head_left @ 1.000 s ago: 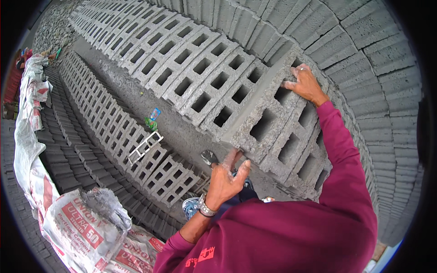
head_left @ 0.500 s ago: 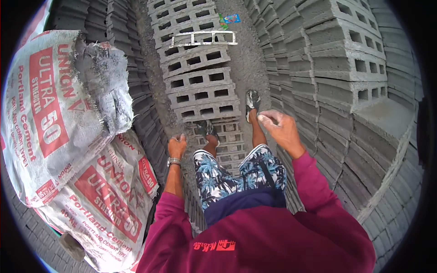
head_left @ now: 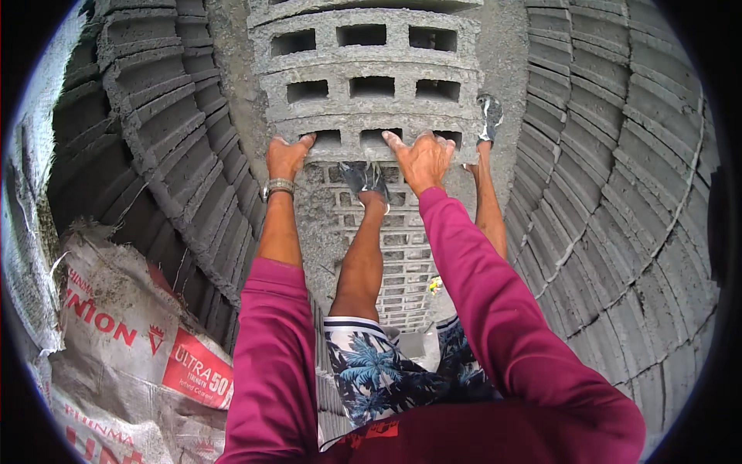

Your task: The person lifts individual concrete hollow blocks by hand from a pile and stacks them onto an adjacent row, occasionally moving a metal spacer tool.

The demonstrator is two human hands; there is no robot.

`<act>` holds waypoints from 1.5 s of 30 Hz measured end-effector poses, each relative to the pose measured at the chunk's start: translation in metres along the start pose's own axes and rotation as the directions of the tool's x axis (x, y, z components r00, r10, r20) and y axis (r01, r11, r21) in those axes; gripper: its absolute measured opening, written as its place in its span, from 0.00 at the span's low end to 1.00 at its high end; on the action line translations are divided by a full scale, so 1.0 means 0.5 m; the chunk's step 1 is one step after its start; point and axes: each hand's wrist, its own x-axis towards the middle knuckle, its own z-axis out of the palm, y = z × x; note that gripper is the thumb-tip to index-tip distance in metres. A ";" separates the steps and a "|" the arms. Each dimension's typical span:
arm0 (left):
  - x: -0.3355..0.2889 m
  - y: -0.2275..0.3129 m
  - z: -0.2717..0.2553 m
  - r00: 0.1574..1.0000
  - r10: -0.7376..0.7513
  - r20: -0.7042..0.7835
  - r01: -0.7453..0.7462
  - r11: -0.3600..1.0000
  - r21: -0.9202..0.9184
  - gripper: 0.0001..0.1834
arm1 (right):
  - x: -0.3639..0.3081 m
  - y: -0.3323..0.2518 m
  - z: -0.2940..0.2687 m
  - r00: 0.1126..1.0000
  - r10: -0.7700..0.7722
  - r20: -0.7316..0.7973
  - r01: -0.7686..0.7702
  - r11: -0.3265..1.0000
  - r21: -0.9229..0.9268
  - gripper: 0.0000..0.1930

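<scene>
Both hands are on the nearest hollow concrete block [head_left: 350, 145] of a grey row running away from me. My left hand [head_left: 287, 157] grips its left end, the thumb at the left hole and the fingers mostly hidden. A metal-band watch [head_left: 277, 186] is on that wrist. My right hand [head_left: 425, 161] clasps the block's right part, its thumb at the middle hole and other fingers by the right hole. Farther off, another hollow block [head_left: 371, 56] shows its three holes. Whether the gripped block still rests against the row I cannot tell.
Stacked concrete blocks rise like walls on the left [head_left: 158, 116] and right [head_left: 595, 193]. Cement sacks [head_left: 116, 309] lie at lower left. My shoes [head_left: 363, 179] stand on the gritty ground [head_left: 506, 46], with more blocks [head_left: 406, 267] below.
I have bent down toward the row. Both hands, free half a second ago, have reached forward and closed on the nearest block.
</scene>
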 end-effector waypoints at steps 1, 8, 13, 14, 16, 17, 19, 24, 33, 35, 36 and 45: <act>0.010 -0.013 -0.006 1.000 0.004 -0.015 -0.003 1.000 0.026 0.33 | -0.009 -0.014 0.012 0.993 0.001 -0.120 -0.003 1.000 -0.010 0.33; -0.096 0.028 -0.005 0.991 0.072 -0.113 -0.054 0.986 0.160 0.27 | 0.012 0.064 -0.017 0.996 0.009 -0.094 -0.001 0.996 0.089 0.26; -0.311 0.088 -0.099 0.977 0.045 -0.206 0.005 0.972 0.234 0.26 | -0.068 0.091 -0.159 0.997 0.002 0.081 -0.011 0.993 0.118 0.26; -0.359 0.095 -0.131 0.970 0.056 -0.236 0.003 0.970 0.243 0.26 | -0.103 0.083 -0.200 0.993 -0.009 0.117 -0.005 0.993 0.115 0.26; -0.455 0.099 -0.192 0.961 0.077 -0.264 -0.037 0.988 0.151 0.25 | -0.181 0.066 -0.289 0.996 -0.061 0.073 0.052 0.992 0.116 0.27; -0.508 0.115 -0.230 0.946 0.070 -0.317 -0.036 0.993 0.110 0.24 | -0.219 0.055 -0.332 0.994 -0.103 0.045 0.099 0.990 0.097 0.27; -0.622 0.142 -0.313 0.918 0.066 -0.391 -0.059 0.998 0.030 0.23 | -0.297 0.018 -0.448 0.985 -0.167 0.045 0.162 0.982 0.094 0.27; -0.867 0.212 -0.436 0.876 0.015 -0.483 -0.072 0.992 -0.101 0.22 | -0.425 -0.008 -0.728 0.917 -0.399 -0.015 0.399 0.913 0.090 0.25; -1.220 0.503 -0.546 0.855 0.215 -0.472 -0.454 0.750 -0.482 0.21 | -0.556 0.036 -1.293 0.706 -0.631 -0.322 0.617 0.771 -0.159 0.24; -1.266 0.601 -0.540 0.822 0.347 -0.452 -0.543 0.718 -0.435 0.24 | -0.555 0.086 -1.409 0.686 -0.624 -0.375 0.596 0.777 -0.203 0.23; -1.288 0.639 -0.537 0.802 0.409 -0.435 -0.582 0.701 -0.413 0.26 | -0.557 0.111 -1.465 0.705 -0.604 -0.372 0.576 0.793 -0.197 0.23; -1.359 1.016 -0.385 0.608 0.768 -0.200 -0.769 0.509 -0.386 0.31 | -0.468 0.425 -1.768 0.704 -0.346 -0.620 0.347 0.930 -0.125 0.25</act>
